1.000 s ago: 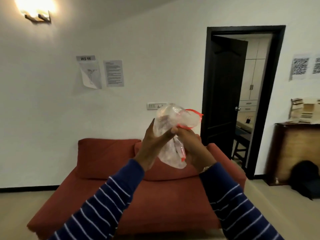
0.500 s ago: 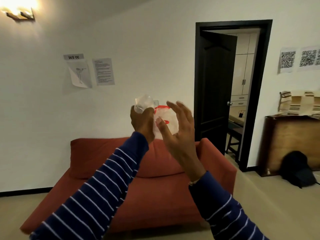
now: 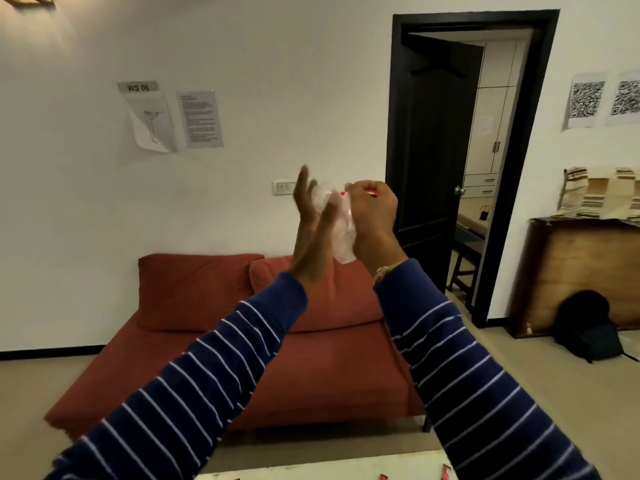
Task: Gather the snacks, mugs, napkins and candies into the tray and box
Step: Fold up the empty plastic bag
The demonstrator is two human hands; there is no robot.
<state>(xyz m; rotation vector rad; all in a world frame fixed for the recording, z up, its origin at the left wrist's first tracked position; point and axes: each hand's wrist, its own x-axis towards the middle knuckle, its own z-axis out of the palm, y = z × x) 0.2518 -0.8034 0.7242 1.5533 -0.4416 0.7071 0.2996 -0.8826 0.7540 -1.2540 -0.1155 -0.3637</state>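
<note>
Both my hands are raised at chest height in front of the sofa. A clear plastic bag with a red strip (image 3: 341, 233) is crumpled between them. My right hand (image 3: 372, 220) is closed in a fist around the top of the bag. My left hand (image 3: 310, 220) has its fingers spread and its palm pressed flat against the bag's left side. What is inside the bag cannot be told. No tray, box, mugs or napkins show in view.
A red sofa (image 3: 242, 358) with two cushions stands against the white wall. An open dark door (image 3: 433, 168) is at the right, then a wooden cabinet (image 3: 581, 271) with a black bag (image 3: 588, 327) beside it. A white table edge (image 3: 329, 469) with small red bits lies at the bottom.
The bag passed from my left hand's grip into my right fist. My left hand opened and now presses flat against it. The head view shifted slightly left and down.
</note>
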